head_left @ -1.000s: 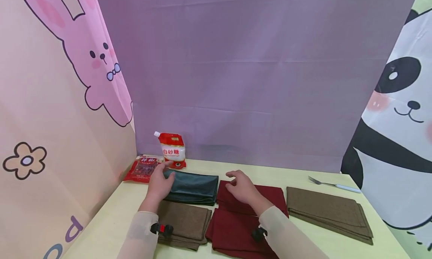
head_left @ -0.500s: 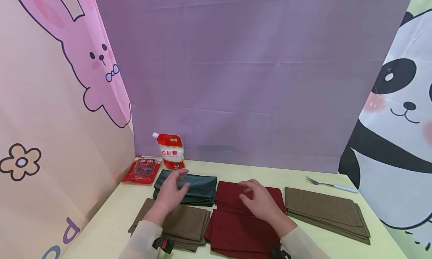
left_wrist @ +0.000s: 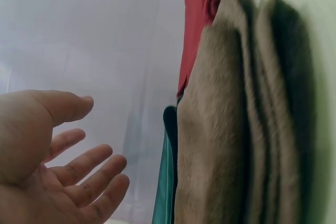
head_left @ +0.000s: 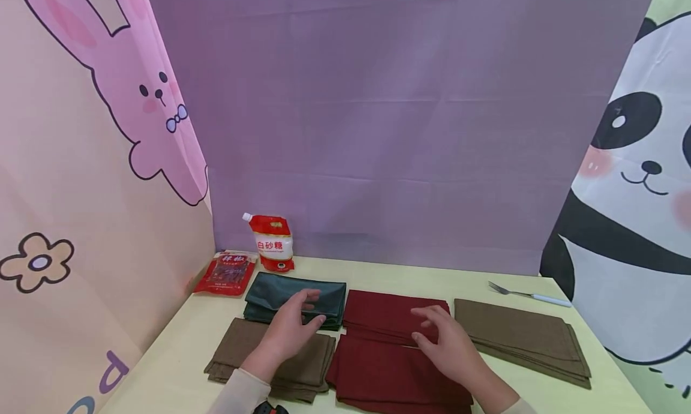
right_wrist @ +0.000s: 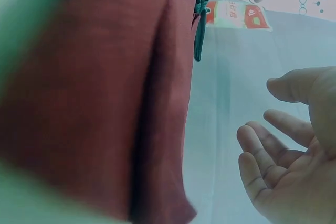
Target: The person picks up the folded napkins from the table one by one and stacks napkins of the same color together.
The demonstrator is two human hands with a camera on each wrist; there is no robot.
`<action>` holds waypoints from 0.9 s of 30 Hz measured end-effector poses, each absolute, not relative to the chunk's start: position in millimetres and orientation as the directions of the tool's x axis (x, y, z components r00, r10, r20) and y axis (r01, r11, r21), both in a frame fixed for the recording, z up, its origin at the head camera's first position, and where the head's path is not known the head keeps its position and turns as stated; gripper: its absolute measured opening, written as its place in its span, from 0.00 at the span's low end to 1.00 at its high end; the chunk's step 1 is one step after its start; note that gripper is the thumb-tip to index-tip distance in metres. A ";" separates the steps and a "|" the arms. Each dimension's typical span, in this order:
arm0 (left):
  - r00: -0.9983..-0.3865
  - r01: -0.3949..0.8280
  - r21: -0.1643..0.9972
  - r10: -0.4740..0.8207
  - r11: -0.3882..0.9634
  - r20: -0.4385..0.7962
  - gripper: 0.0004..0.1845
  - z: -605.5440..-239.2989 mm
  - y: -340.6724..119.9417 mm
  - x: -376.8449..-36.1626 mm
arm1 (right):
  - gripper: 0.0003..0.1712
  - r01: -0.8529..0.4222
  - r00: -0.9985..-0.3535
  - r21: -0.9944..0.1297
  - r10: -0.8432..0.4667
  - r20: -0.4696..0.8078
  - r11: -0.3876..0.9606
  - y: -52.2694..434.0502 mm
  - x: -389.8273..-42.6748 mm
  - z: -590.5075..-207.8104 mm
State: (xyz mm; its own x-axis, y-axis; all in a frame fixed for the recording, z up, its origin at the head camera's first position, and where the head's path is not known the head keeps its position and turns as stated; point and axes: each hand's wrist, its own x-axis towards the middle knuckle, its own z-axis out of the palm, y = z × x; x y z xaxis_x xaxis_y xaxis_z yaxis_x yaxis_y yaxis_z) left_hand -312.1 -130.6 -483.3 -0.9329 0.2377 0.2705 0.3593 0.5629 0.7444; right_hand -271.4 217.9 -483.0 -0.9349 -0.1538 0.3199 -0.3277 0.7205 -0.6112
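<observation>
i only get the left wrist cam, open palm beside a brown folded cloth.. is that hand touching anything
Observer: No. From the head view the left hand hovers over the dark green folded cloth and the brown folded cloth, fingers relaxed.
Operator: where's the other hand
Observer: The right hand hangs open above the dark red folded cloths.
Operator: anything else on the table
Observer: A white-handled metal fork lies at the far right, a red and white spouted pouch stands at the far left.

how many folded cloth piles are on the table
5: a green cloth at back left, a brown cloth in front of it, two red cloths in the middle, back and front, and a brown pile at right.
</observation>
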 end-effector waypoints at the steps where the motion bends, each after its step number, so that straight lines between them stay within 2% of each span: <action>1: -0.932 0.361 0.750 0.246 0.554 0.266 0.27 -483.4 -129.8 -310.5 | 0.27 -0.322 -0.936 -0.610 -0.148 0.319 0.724 220.1 -268.4 -483.2; 5: -0.926 0.374 0.760 0.267 0.531 0.268 0.27 -484.0 -126.8 -305.6 | 0.27 -0.310 -0.939 -0.610 -0.133 0.317 0.730 229.6 -256.9 -483.0; 14: -0.918 0.397 0.743 0.219 0.538 0.331 0.23 -490.0 -118.2 -296.5 | 0.26 -0.248 -0.961 -0.630 -0.103 0.257 0.736 252.9 -239.0 -491.0; 27: -0.902 0.430 0.756 0.273 0.493 0.335 0.22 -502.8 -112.6 -295.3 | 0.29 -0.150 -0.988 -0.689 -0.086 0.127 0.709 274.2 -233.9 -499.7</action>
State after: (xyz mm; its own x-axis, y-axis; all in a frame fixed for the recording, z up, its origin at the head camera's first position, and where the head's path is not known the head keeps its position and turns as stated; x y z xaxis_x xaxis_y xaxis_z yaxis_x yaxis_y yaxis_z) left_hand -295.3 -112.6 -502.8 -0.9017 0.2732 0.3351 0.4303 0.4931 0.7561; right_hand -233.9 274.2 -499.7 -0.9882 -0.0859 0.1270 -0.1502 0.7087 -0.6893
